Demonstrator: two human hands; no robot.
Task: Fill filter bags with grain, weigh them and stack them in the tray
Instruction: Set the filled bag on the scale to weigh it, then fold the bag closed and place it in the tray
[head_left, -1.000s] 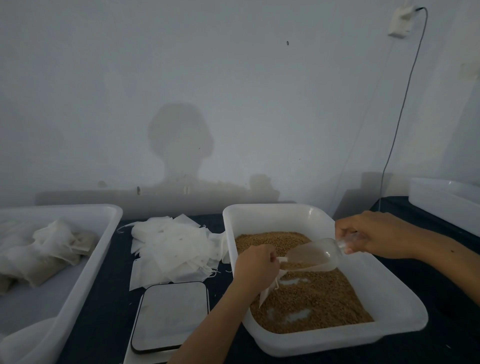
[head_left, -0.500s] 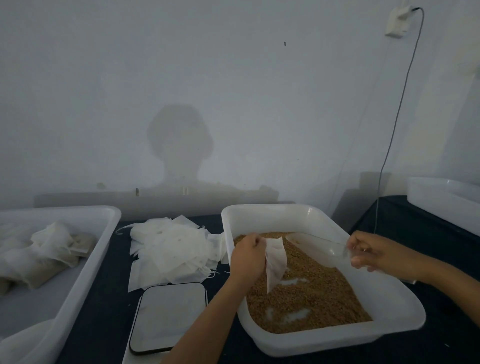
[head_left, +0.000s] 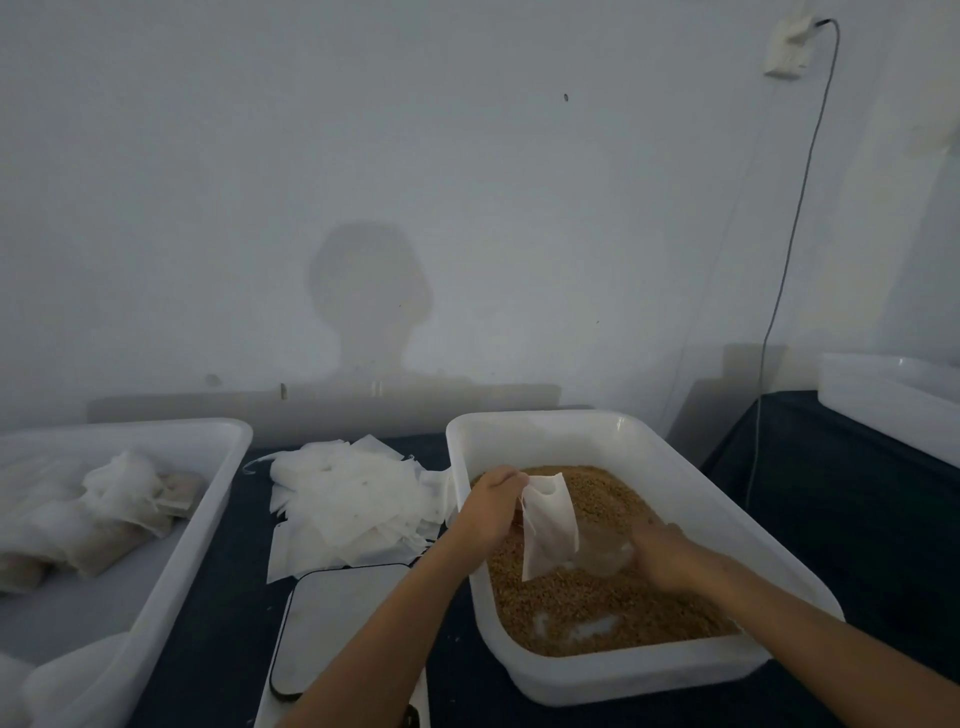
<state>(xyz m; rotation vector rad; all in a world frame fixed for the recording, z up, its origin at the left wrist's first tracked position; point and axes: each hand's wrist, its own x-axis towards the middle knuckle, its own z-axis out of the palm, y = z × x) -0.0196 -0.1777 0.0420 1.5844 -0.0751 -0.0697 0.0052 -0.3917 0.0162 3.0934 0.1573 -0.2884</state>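
The left hand pinches the top edge of a filter bag, fingers curled round the rim, holding it over the grain in the tub. The right hand is blurred; its fingers seem curled round the handle of a clear scoop low on the grain, though the grip itself is hard to read.

The step in hand looks like scooping. To do it well, I judge the mouth should be held wide and steady above the tub, so spills fall back in, and the scoop's lip brought right over the opening before tipping.

The bag hangs with its long axis near upright, tilted slightly, mouth up and far, closed end down and near. It sits mid-tub, right of the scale and the empty bags; the tray of filled bags lies far left.
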